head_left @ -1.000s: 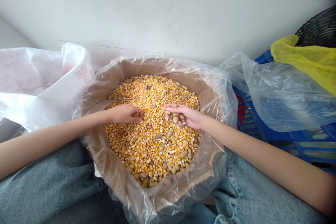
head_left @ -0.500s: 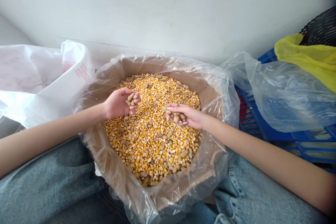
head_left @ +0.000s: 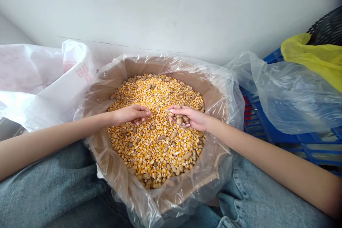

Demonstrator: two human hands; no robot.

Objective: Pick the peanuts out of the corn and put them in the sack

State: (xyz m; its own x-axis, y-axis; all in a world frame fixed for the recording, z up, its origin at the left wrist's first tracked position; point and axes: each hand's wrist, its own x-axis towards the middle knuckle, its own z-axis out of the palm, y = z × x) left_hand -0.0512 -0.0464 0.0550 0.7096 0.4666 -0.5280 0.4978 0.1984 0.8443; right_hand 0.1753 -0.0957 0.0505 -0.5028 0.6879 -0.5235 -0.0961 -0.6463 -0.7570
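Yellow and white corn kernels (head_left: pixel 149 146) fill a cardboard box (head_left: pixel 187 199) lined with a clear plastic bag (head_left: pixel 144 203). Unshelled peanuts (head_left: pixel 187 155) lie scattered among the kernels, thicker toward the near edge. Over the left middle of the corn, my left hand (head_left: pixel 133 114) is turned palm down, its fingers curled around peanuts that show partly beneath them. To its right, my right hand (head_left: pixel 191 117) is cupped around several peanuts (head_left: pixel 179 118), which show between thumb and fingers. A small gap separates the two hands.
A white plastic sack (head_left: pixel 50 103) with red print lies left of the box. Blue plastic crates (head_left: pixel 278 124) stand on the right, under clear plastic (head_left: pixel 294 96) and yellow mesh (head_left: pixel 315 57). The white wall (head_left: pixel 160 14) rises behind. Jeans-clad legs (head_left: pixel 53 188) flank the box.
My left hand has turned from palm up to palm down and moved right, nearer my right hand, with its fingers now curled. My right hand stays in place with its peanuts.
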